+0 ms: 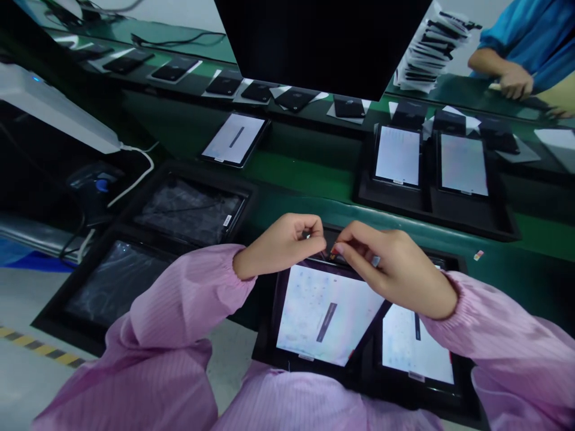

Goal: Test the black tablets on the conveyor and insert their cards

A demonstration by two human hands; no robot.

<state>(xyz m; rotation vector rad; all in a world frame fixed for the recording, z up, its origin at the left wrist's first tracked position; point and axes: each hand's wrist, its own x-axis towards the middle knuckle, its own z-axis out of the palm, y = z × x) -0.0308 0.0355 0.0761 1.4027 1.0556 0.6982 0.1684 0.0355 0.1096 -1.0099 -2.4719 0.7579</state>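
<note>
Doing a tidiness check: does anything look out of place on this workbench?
Yes: a small pale-and-red piece lies loose on the green surface, right of the right hand, odd for sitting alone outside the black trays.

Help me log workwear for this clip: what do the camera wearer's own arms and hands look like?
The left sleeve and right sleeve are loose, pink and finely striped, each gathered into a ruffled cuff at the wrist. The left hand and right hand are bare, with no gloves visible.
</note>
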